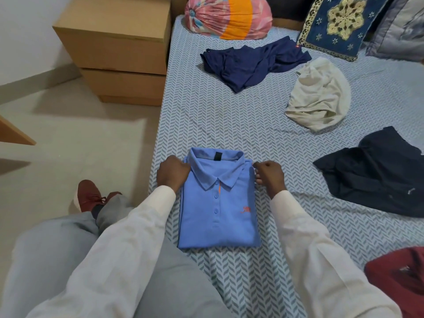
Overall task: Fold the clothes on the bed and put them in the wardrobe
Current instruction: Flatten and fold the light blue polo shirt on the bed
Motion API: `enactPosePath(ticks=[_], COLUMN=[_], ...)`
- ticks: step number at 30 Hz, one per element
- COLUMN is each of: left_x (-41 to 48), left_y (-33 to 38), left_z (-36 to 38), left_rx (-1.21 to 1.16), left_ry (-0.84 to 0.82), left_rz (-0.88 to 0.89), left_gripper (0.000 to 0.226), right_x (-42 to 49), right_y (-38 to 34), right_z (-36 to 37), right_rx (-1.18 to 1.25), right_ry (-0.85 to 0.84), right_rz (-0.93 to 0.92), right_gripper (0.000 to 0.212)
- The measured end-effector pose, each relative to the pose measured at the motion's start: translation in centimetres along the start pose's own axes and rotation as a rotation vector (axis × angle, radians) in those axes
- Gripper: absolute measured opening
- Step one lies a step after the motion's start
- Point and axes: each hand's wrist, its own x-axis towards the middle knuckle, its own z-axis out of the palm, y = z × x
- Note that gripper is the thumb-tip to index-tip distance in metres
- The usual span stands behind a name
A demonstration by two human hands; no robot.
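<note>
Both hands are on the folded light-blue cotton polo shirt, which lies near the front of the chevron-patterned bed sheet. My left hand grips the shoulder fold on its side and my right hand pinches the opposite one. I judge the fold done bar squaring. Next I must lift it flat for the wardrobe, which is out of view. Open sheet lies beyond the collar, the crumpled black garment sits well to the right, and the sheet's left edge is just beside my left hand.

The bed holds a folded blue polo, loose garments, a bundle, cushions.
</note>
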Motion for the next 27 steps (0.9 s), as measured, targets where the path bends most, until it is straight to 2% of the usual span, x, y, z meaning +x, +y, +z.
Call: enactPosePath(ticks=[3, 8, 13, 17, 20, 23, 25, 27], left_x=[-0.8, -1.3, -0.7, -1.3, -1.9, -3.2, -4.1, -4.8], left_y=[-0.8, -0.9, -1.5, -1.5, -2.8, -4.4, -5.0, -5.4], left_z=[0.0, -0.1, 0.1, -0.1, -0.5, -0.7, -0.8, -0.6], left_rx=[-0.051, -0.057, -0.187, -0.263, -0.315, -0.358, -0.296, -0.207], left_ry=[-0.016, -0.015, 0.008, 0.019, -0.136, -0.333, -0.375, -0.335], left_rz=[0.015, 0.052, -0.04, -0.087, -0.119, -0.156, -0.148, -0.121], left_gripper=[0.034, 0.042, 0.035, 0.028, 0.034, 0.035, 0.036, 0.033], right_x=[0.1, -0.7, -0.5, -0.9, -1.9, -3.5, -4.5, -4.9], right_y=[0.7, 0.2, 0.0, 0.1, 1.2, 3.7, 5.3, 6.5], right_z=[0.4, 1.2, 1.8, 1.2, -0.3, -1.5, -1.7, -1.7], right_rx=[-0.058, -0.102, -0.162, -0.043, 0.041, 0.004, -0.036, -0.08], right_ry=[-0.015, 0.008, 0.064, 0.017, -0.107, -0.262, -0.315, -0.271], right_rz=[-0.005, -0.089, -0.105, -0.056, 0.006, 0.047, 0.031, -0.025], right_gripper=[0.022, 0.02, 0.014, 0.02, 0.028, 0.033, 0.039, 0.039])
